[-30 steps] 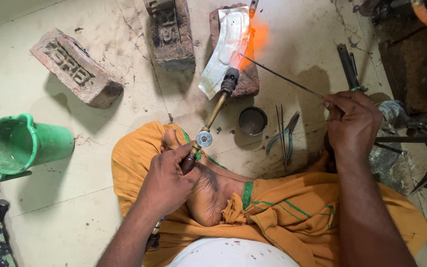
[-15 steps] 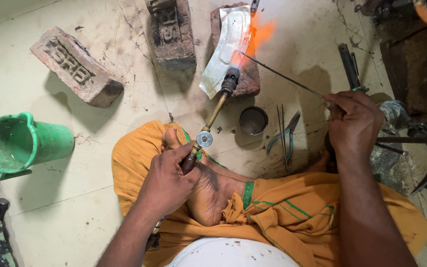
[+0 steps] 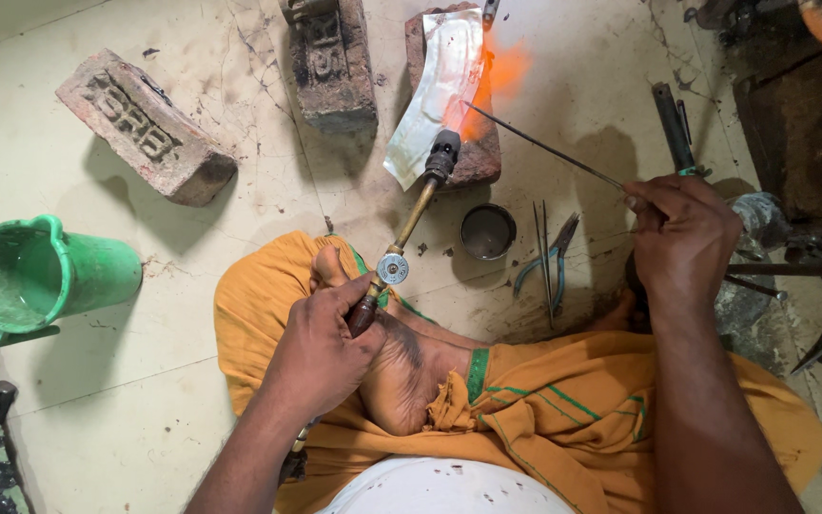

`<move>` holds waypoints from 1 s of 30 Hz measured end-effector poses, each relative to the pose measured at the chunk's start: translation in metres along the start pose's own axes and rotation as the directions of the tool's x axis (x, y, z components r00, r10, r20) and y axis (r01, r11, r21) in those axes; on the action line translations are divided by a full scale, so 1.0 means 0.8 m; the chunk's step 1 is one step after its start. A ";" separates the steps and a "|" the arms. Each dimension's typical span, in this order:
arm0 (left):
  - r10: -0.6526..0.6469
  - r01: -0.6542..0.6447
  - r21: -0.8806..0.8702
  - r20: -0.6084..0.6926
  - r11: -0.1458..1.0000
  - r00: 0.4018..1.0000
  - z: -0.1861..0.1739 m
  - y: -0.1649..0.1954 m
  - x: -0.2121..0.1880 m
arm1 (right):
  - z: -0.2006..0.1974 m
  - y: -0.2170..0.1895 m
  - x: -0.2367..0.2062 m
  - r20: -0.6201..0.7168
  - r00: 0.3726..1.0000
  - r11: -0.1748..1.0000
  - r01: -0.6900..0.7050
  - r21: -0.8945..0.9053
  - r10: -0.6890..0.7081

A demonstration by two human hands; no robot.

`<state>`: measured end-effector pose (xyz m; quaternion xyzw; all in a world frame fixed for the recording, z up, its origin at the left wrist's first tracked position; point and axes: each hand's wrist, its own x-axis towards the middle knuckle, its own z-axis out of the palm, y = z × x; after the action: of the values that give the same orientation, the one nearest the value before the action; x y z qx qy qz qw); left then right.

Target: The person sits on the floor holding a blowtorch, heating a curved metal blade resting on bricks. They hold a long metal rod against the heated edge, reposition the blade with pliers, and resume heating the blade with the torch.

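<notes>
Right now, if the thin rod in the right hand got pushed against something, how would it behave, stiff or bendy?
The thin rod is very slender and long, held only at one end by the right hand, so it would probably flex or whip. It looks light. Its tip sits at the orange flame from the torch, so that end is likely hot.

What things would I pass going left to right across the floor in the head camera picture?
Green bucket → tilted brick → upright brick → torch in the left hand → small round tin → pliers → right hand.
</notes>
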<state>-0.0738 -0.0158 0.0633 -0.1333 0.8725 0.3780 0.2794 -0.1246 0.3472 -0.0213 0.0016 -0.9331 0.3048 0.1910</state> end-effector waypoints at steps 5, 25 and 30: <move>0.049 -0.051 -0.031 -0.044 0.998 0.998 0.004 -0.005 -0.001 | 0.001 0.001 0.001 -0.009 1.000 1.000 0.015 -0.016 -0.015; 0.053 -0.054 -0.031 -0.019 0.998 0.998 -0.001 0.000 -0.001 | 0.002 0.009 -0.002 0.006 1.000 1.000 0.008 -0.007 -0.008; 0.085 -0.087 -0.036 -0.034 0.996 0.996 -0.001 0.001 -0.001 | 0.003 0.008 0.003 -0.006 1.000 1.000 0.009 -0.021 -0.009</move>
<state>-0.0737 -0.0158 0.0651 -0.1070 0.8745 0.4039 0.2462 -0.1284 0.3511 -0.0262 0.0029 -0.9357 0.2939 0.1951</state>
